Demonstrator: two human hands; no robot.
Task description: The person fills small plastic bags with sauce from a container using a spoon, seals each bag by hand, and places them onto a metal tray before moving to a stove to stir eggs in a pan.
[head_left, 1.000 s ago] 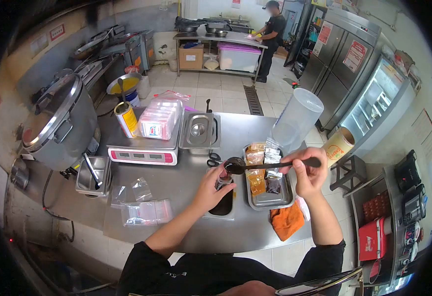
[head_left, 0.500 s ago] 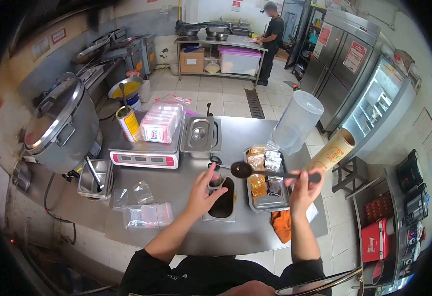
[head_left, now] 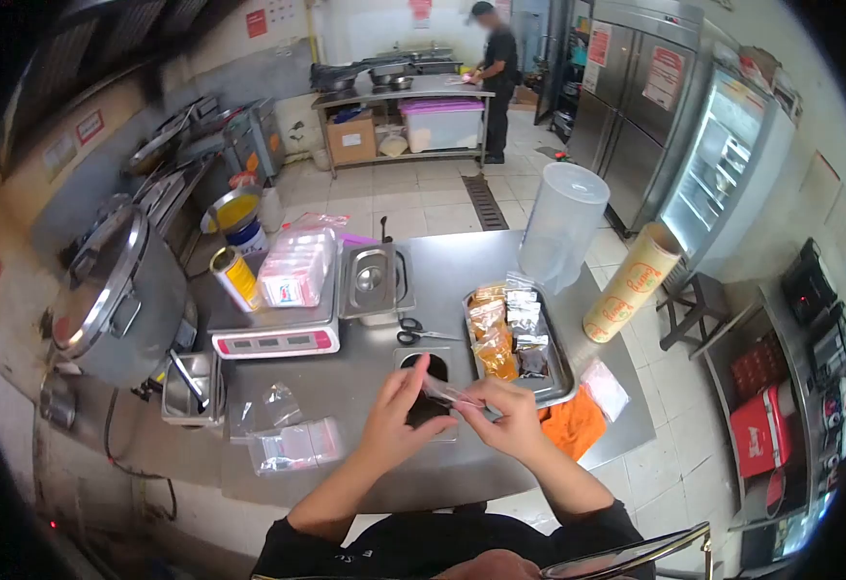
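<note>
Both my hands hold a small clear plastic bag (head_left: pixel 449 391) over the metal container (head_left: pixel 454 437) near the table's front edge. My left hand (head_left: pixel 396 416) has its thumb and fingers around the bag's left side. The fingers of my right hand (head_left: pixel 505 418) pinch its right end. Dark contents show inside the container, partly hidden behind my hands. Black-handled scissors (head_left: pixel 413 334) lie just beyond it. Right of my hands, a metal tray (head_left: pixel 546 391) holds several filled sachets (head_left: pixel 489 333), brown and dark. An orange cloth (head_left: pixel 573 425) lies by the tray.
A scale (head_left: pixel 278 340) bears a tin (head_left: pixel 236 280) and packs of bags (head_left: pixel 297 266). More clear bags (head_left: pixel 297 445) lie at left. A clear plastic cylinder (head_left: pixel 563 227) and a printed roll (head_left: pixel 634 283) stand at right. Another person (head_left: pixel 500 72) works at the far table.
The long dark spoon has left my right hand, which has moved left to the plastic bag. My left hand stays at the bag above the container. The camera view has shifted.
</note>
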